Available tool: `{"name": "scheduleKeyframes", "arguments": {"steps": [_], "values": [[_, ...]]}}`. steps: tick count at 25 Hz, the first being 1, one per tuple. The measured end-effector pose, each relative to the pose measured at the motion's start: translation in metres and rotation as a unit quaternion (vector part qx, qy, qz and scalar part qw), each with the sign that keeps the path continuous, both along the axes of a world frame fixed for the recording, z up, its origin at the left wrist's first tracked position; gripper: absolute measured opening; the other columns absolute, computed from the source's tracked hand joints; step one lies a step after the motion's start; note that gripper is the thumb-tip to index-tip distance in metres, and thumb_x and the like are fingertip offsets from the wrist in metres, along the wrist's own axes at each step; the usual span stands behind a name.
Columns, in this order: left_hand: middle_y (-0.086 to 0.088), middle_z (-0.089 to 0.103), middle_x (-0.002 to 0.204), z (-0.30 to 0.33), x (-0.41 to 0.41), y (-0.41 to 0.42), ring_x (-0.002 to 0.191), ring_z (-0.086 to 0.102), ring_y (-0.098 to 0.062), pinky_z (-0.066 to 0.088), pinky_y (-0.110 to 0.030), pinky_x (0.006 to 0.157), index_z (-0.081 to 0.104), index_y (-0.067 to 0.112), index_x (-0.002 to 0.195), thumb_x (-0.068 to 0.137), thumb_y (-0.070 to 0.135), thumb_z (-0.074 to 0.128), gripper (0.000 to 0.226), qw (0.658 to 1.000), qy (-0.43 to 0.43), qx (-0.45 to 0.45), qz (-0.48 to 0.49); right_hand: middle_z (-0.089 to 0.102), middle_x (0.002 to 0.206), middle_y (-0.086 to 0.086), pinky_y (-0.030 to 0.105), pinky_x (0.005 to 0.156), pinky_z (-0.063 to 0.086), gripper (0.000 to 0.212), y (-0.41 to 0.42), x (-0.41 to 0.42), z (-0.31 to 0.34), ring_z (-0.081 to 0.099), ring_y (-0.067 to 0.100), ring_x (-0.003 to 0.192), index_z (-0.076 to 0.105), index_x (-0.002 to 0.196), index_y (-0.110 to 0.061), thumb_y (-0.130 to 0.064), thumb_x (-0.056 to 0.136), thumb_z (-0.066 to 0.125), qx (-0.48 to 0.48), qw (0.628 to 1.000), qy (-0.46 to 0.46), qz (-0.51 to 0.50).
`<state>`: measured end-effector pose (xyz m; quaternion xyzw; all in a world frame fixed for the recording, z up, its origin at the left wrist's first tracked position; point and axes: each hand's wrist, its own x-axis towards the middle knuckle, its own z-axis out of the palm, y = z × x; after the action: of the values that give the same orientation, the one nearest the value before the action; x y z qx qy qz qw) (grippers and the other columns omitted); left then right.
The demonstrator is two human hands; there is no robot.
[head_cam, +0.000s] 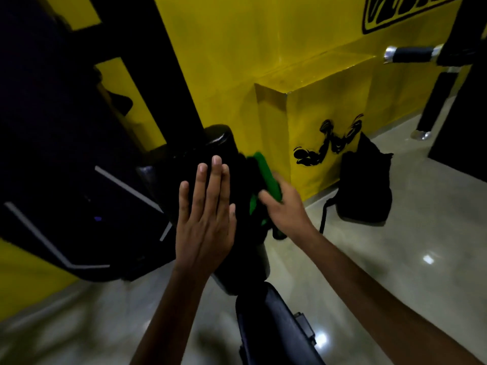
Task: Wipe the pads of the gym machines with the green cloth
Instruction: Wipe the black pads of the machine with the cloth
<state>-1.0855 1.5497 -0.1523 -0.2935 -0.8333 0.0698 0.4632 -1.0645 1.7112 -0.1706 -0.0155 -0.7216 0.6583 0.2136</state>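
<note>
Fingers flat, left hand (208, 217) steadies roller pad (210, 146); right hand (283, 206) pinches green cloth (266, 175) (pad's right edge).

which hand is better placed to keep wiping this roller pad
Right. The right hand already grips the green cloth against the black roller pad; the left hand lies flat, steadying it.

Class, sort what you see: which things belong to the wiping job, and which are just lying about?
Belong to the job:
green cloth, gripped in right hand
black roller pad, under flat left hand

Lying about:
black bag on the floor
handle grip
yellow ledge
</note>
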Motion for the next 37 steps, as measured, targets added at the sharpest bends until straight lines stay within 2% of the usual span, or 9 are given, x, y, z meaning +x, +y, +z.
{"name": "scheduleKeyframes", "arguments": {"steps": [3, 6, 12, 15, 20, 25, 30, 35, 37], "values": [[-0.011, -0.011, 0.158, -0.019, 0.0, 0.0, 0.147, -0.003, -0.026, -0.001, -0.044, 0.119, 0.008, 0.002, 0.151, 0.098, 0.03, 0.04, 0.068, 1.0, 0.011, -0.009, 0.02, 0.065, 0.105, -0.005, 0.016, 0.076, 0.049, 0.041, 0.0, -0.011, 0.002, 0.062, 0.001, 0.093, 0.051, 0.127, -0.022, -0.019, 0.086, 0.054, -0.006, 0.999, 0.047, 0.019], [-0.012, -0.007, 0.159, -0.021, 0.001, -0.001, 0.147, -0.003, -0.026, 0.001, -0.044, 0.119, 0.006, 0.002, 0.15, 0.098, 0.031, 0.04, 0.068, 1.0, 0.004, -0.005, 0.027, 0.063, 0.102, -0.01, 0.005, 0.07, 0.044, 0.042, -0.002, 0.002, -0.028, 0.059, -0.013, 0.082, 0.049, 0.133, -0.018, -0.008, 0.093, 0.053, 0.004, 0.999, -0.012, 0.034], [-0.013, 0.007, 0.156, -0.05, 0.007, -0.004, 0.146, 0.005, -0.029, 0.003, -0.044, 0.119, 0.007, 0.003, 0.15, 0.096, 0.031, 0.044, 0.071, 0.999, -0.014, 0.005, 0.032, 0.065, 0.103, -0.006, 0.024, 0.079, 0.054, 0.036, 0.002, -0.004, -0.042, 0.064, 0.01, 0.096, 0.05, 0.122, -0.025, -0.012, 0.089, 0.052, -0.024, 0.998, 0.055, 0.037], [-0.013, 0.008, 0.156, -0.06, 0.011, -0.005, 0.146, 0.005, -0.029, 0.004, -0.044, 0.119, 0.008, 0.003, 0.15, 0.095, 0.029, 0.046, 0.072, 0.999, -0.028, 0.025, 0.033, 0.065, 0.096, -0.01, 0.033, 0.08, 0.054, 0.032, 0.0, 0.009, -0.069, 0.064, 0.011, 0.092, 0.051, 0.118, -0.029, -0.008, 0.094, 0.051, 0.03, 0.999, -0.019, 0.037], [-0.014, 0.008, 0.155, -0.073, 0.016, -0.002, 0.145, 0.008, -0.031, 0.007, -0.044, 0.118, 0.009, 0.002, 0.149, 0.093, 0.027, 0.049, 0.073, 0.998, -0.047, 0.033, 0.032, 0.064, 0.094, -0.009, 0.02, 0.071, 0.05, 0.03, 0.003, -0.001, -0.053, 0.062, 0.0, 0.084, 0.054, 0.118, -0.02, -0.003, 0.093, 0.05, -0.031, 0.999, 0.023, 0.035], [-0.014, 0.008, 0.156, -0.085, 0.021, 0.001, 0.145, -0.001, -0.027, 0.004, -0.043, 0.119, 0.011, 0.002, 0.149, 0.091, 0.023, 0.053, 0.075, 0.996, -0.059, 0.052, 0.037, 0.064, 0.092, -0.011, 0.035, 0.082, 0.052, 0.026, 0.002, 0.014, -0.086, 0.063, 0.017, 0.096, 0.053, 0.11, -0.03, -0.01, 0.093, 0.052, 0.024, 0.996, -0.068, 0.046], [-0.013, 0.006, 0.156, -0.095, 0.021, -0.003, 0.145, -0.005, -0.026, 0.003, -0.043, 0.119, 0.012, 0.003, 0.15, 0.09, 0.023, 0.054, 0.075, 0.995, -0.074, 0.045, 0.044, 0.065, 0.104, -0.002, 0.031, 0.084, 0.054, 0.036, 0.002, 0.006, -0.086, 0.063, 0.013, 0.096, 0.051, 0.117, -0.028, -0.011, 0.086, 0.053, -0.074, 0.994, 0.027, 0.07], [-0.013, 0.006, 0.156, -0.108, 0.026, -0.005, 0.145, -0.009, -0.027, 0.005, -0.045, 0.119, 0.011, 0.005, 0.15, 0.089, 0.021, 0.055, 0.077, 0.994, -0.091, 0.048, 0.043, 0.065, 0.105, 0.004, 0.036, 0.089, 0.051, 0.029, 0.011, 0.019, -0.125, 0.062, 0.022, 0.103, 0.052, 0.115, -0.028, -0.007, 0.094, 0.05, -0.006, 0.987, -0.137, 0.086], [-0.012, 0.005, 0.156, -0.111, 0.026, -0.006, 0.145, -0.01, -0.026, 0.005, -0.044, 0.119, 0.009, 0.005, 0.15, 0.09, 0.021, 0.054, 0.077, 0.993, -0.098, 0.046, 0.045, 0.066, 0.105, 0.007, 0.03, 0.08, 0.05, 0.028, 0.014, 0.015, -0.118, 0.063, 0.016, 0.095, 0.053, 0.116, -0.021, -0.007, 0.093, 0.051, -0.04, 0.992, -0.092, 0.083]]}}
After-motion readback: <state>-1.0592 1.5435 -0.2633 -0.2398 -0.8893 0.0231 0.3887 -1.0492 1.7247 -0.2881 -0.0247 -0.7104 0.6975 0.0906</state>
